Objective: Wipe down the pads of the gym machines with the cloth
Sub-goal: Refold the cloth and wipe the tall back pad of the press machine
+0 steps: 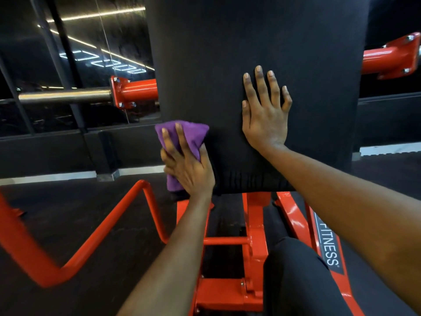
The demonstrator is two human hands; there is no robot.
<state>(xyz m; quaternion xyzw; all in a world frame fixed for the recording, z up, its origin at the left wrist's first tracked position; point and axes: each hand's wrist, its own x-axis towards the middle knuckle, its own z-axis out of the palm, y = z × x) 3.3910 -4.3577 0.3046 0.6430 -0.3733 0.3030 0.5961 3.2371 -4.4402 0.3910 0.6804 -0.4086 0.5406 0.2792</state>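
Pad: a large black upholstered pad (250,37) is filling the upper middle of the view, and its lower edge is sitting just above the red frame (255,215).
Cloth: a purple cloth (193,131) is being held bunched against the pad's lower left edge, with part of it hanging past the side of the pad.
Left hand: the left hand (189,167) is gripping the cloth. Two fingers are lying over its top and the others are curling around its waist, pressing it to the pad.
Right hand: the right hand (264,119) is resting flat on the pad's face to the right of the cloth, with its fingers straight and spread and holding nothing.
Hands together: they are working apart, with bare pad showing between them.
Left side: a chrome bar (63,96) is sticking out from a red bolted mount (136,90) beside the pad, and a bent red tube (75,254) is zigzagging low across the dark floor (79,201).
Right side: a red bracket (391,55) is showing past the pad's right edge.
Below: a label reading FITNESS (330,249) is running along a frame rail, just beside the person's leg (296,281), which is clad in black.
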